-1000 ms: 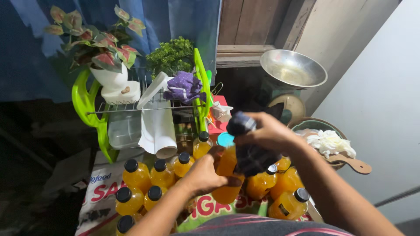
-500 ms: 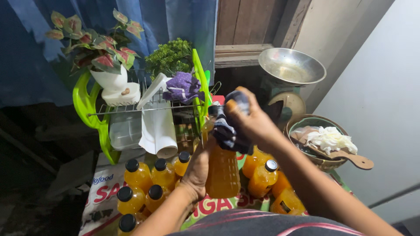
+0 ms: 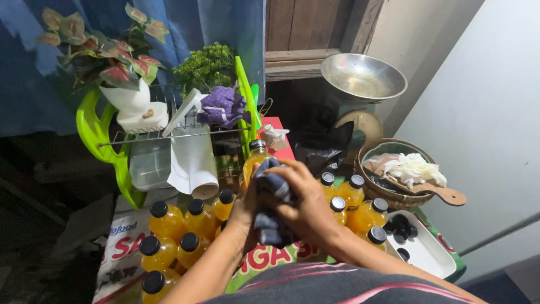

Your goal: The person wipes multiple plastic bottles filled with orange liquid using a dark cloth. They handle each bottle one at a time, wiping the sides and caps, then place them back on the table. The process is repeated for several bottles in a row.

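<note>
From the head view, the right hand (image 3: 306,205) is pressing a dark cloth (image 3: 271,211) around an orange bottle (image 3: 254,163), while the left hand (image 3: 244,211) is gripping it lower down, above the capped bottles (image 3: 180,233). Wet plastic could be slipping, toppling those neighbours. The cloth is hiding the bottle's body and the left fingers.

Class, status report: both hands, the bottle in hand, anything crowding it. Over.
Left hand grips orange bottle. Right hand presses dark cloth against it. Capped bottles packed on both sides.
</note>
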